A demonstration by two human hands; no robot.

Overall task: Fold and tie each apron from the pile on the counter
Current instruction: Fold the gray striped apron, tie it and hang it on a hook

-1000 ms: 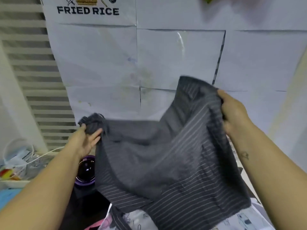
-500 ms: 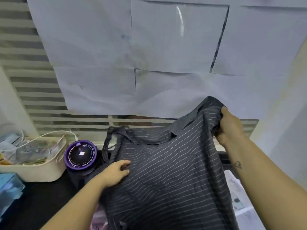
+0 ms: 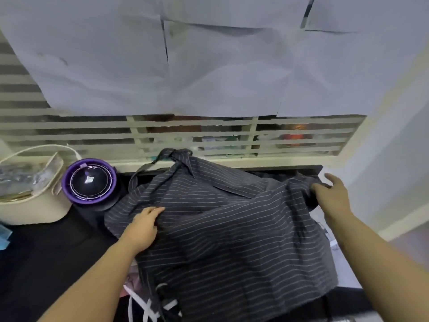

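A dark grey pinstriped apron (image 3: 232,233) lies draped over the pile on the black counter (image 3: 46,263). Its neck strap and ties (image 3: 171,159) trail toward the window ledge. My left hand (image 3: 141,228) grips a fold at the apron's left side, and the cloth bunches around the fingertips. My right hand (image 3: 332,196) holds the right corner low over the counter, thumb on the cloth and the other fingers partly stretched out. The fabric runs in a ridge between my two hands. White ties (image 3: 148,305) of other pieces in the pile stick out under the apron's near edge.
A round purple device (image 3: 89,182) stands at the back left, close to the apron. A cream basket (image 3: 30,205) with packets is further left. A slatted window grille (image 3: 185,135) and paper sheets fill the wall behind. Papers (image 3: 325,228) lie at the right.
Both hands have lowered the apron from the air onto the pile. My right hand dropped down to the right, and my left hand moved onto the cloth's left side.
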